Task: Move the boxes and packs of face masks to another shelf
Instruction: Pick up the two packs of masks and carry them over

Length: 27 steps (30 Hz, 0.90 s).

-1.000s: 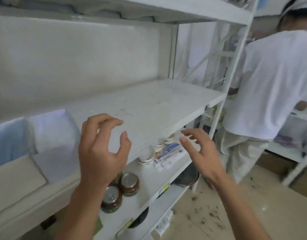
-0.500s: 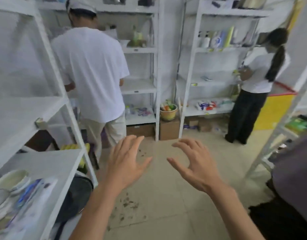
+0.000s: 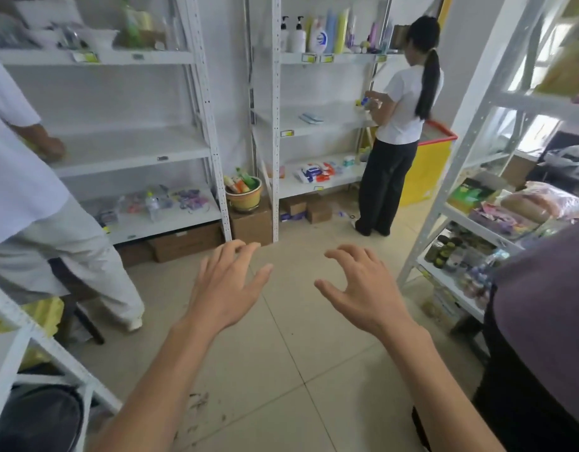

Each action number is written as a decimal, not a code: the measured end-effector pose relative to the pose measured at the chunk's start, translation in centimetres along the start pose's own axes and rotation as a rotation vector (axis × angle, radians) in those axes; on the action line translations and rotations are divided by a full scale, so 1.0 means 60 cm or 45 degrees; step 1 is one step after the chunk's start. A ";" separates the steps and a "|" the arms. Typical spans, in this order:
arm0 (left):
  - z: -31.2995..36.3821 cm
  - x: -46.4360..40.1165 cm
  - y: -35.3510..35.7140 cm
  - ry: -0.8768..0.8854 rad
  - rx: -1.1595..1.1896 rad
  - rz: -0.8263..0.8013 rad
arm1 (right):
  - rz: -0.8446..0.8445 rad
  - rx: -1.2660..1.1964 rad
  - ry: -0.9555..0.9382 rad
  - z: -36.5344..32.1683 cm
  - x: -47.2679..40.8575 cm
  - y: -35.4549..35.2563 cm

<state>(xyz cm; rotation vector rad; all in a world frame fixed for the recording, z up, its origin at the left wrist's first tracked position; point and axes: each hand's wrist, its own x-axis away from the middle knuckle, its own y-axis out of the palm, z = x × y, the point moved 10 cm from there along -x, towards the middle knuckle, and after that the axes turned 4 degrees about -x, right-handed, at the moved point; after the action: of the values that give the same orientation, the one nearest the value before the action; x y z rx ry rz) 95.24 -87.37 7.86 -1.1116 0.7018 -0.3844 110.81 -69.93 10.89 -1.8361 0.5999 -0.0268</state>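
Note:
My left hand [image 3: 228, 285] and my right hand [image 3: 363, 290] hover side by side over the tiled floor, palms down, fingers spread and loosely bent, holding nothing. No box or pack of face masks can be made out in this view. White metal shelves stand ahead: one rack [image 3: 135, 148] at the left and another [image 3: 314, 125] in the middle. A third rack [image 3: 471, 151] with packaged goods stands at the right.
A person in white [image 3: 27, 190] stands close at the left. Another person [image 3: 399, 125] stands at the far middle rack. A dark-clothed person [image 3: 542, 321] is close at the right. A pot on a cardboard box [image 3: 249, 220] stands between the far racks.
The view has swung right, away from the empty shelf with the folded packs to the aisle. Both hands stay empty and have opened wider in front of me.

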 end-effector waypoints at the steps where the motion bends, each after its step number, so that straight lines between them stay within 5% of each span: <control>1: -0.012 -0.020 0.007 0.001 -0.003 -0.004 | -0.021 0.022 0.021 0.002 -0.024 0.012; 16: -0.113 -0.340 0.132 0.102 -0.017 -0.172 | -0.193 0.104 0.284 0.065 -0.326 0.138; 27: -0.087 -0.598 0.292 0.176 -0.017 -0.288 | -0.286 0.076 0.439 0.244 -0.536 0.217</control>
<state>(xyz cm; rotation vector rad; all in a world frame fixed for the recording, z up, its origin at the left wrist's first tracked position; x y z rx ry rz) 64.57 -61.89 2.00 -1.1889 0.7021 -0.6546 82.34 -46.62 2.86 -1.8456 0.6184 -0.5146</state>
